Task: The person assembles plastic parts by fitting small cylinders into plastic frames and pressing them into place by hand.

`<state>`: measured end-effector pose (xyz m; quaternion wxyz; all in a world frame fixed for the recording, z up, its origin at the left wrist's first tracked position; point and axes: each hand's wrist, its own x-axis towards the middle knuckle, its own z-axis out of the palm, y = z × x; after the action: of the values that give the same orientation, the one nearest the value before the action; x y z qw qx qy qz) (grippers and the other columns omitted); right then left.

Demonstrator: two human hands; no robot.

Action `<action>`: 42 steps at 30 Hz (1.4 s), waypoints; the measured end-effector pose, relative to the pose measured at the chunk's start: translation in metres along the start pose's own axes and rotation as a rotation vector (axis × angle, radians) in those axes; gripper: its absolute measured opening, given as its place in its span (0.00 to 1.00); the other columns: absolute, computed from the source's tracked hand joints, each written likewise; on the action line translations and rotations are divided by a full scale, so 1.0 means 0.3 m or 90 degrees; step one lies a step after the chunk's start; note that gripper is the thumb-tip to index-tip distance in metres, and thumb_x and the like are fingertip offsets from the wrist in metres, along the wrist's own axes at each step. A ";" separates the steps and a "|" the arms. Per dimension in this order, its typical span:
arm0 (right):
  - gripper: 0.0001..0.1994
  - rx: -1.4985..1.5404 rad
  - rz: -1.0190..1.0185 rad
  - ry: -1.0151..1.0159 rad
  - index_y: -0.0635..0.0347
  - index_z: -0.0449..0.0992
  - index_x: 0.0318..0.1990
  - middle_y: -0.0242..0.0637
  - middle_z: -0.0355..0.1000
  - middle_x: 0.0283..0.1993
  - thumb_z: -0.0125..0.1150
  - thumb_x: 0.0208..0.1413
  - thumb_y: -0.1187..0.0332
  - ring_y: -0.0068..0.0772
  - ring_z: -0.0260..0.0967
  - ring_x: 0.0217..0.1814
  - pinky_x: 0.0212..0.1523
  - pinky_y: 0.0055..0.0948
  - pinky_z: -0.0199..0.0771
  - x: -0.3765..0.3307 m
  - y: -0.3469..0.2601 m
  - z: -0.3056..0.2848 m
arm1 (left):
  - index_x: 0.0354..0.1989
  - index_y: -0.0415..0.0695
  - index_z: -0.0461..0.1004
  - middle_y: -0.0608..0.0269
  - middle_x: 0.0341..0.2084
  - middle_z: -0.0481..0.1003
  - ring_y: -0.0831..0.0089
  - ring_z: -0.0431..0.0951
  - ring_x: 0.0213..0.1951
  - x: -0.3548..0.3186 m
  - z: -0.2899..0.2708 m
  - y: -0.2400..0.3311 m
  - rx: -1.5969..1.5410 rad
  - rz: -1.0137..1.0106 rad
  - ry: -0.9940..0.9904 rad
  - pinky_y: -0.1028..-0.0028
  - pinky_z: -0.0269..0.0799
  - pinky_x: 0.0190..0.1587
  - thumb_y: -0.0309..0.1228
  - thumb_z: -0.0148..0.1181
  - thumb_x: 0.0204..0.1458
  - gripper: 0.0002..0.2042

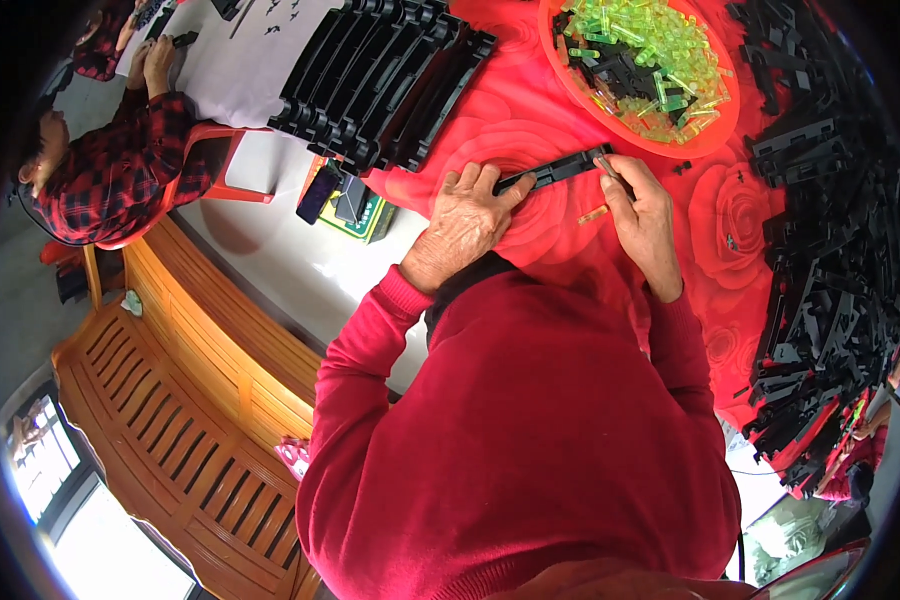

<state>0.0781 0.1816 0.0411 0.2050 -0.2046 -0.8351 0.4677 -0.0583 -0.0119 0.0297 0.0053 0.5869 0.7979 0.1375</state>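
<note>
At the far left, a person in a red-and-black checked shirt (120, 180) sits on a red plastic chair (232, 178), beyond a varnished, slatted wooden settee (175, 430). Long, ribbed black plastic frames (370, 85) lie in a close row at the left edge of the table (515, 125), which wears a red rose-patterned cloth. Near its front edge, the left hand (477, 215) has its fingers slightly spread, thumb and forefinger gripping the left end of a narrow black plastic strip (562, 171); the strip slants up toward the right. A small amber tube (592, 214) lies just below it. The right hand (642, 215) is at the strip's right end, thumb and forefinger pinching a slim greyish piece (611, 168), too small to identify. Beyond, an orange-red plastic basin (665, 149) holds translucent yellow-green tubes (650, 45) and black parts (625, 80). Loose black plastic parts (820, 270) heap along the table's right edge.
</note>
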 end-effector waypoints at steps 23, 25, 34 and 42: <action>0.09 -0.435 -0.252 -0.109 0.58 0.76 0.40 0.38 0.66 0.30 0.60 0.51 0.70 0.41 0.67 0.33 0.33 0.40 0.65 0.066 -0.066 -0.042 | 0.41 0.47 0.78 0.62 0.34 0.71 0.63 0.71 0.36 0.017 0.071 0.051 -0.071 -0.036 0.179 0.66 0.68 0.36 0.27 0.60 0.42 0.14; 0.08 -0.431 -0.252 -0.120 0.59 0.74 0.38 0.38 0.66 0.29 0.61 0.50 0.69 0.41 0.67 0.33 0.32 0.40 0.65 0.061 -0.064 -0.035 | 0.41 0.47 0.78 0.62 0.33 0.70 0.63 0.70 0.35 0.004 0.055 0.044 -0.093 -0.031 0.161 0.66 0.68 0.36 0.27 0.60 0.42 0.15; 0.10 -0.401 -0.169 -0.200 0.59 0.67 0.32 0.39 0.69 0.26 0.62 0.51 0.66 0.42 0.70 0.30 0.27 0.41 0.69 0.056 -0.082 0.001 | 0.44 0.51 0.79 0.62 0.30 0.69 0.64 0.69 0.35 -0.010 0.045 0.042 -0.077 -0.019 0.140 0.66 0.68 0.36 0.27 0.59 0.42 0.18; 0.09 -0.431 -0.141 -0.228 0.58 0.67 0.32 0.38 0.71 0.25 0.61 0.52 0.66 0.42 0.72 0.29 0.25 0.42 0.69 0.073 -0.095 0.008 | 0.47 0.52 0.78 0.62 0.31 0.69 0.63 0.69 0.35 0.000 0.043 0.047 -0.081 -0.025 0.111 0.66 0.68 0.35 0.27 0.58 0.41 0.20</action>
<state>0.0542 0.1781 0.0678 0.0263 -0.0849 -0.9816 0.1693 -0.0430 -0.0054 0.0203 -0.0239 0.5555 0.7963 0.2384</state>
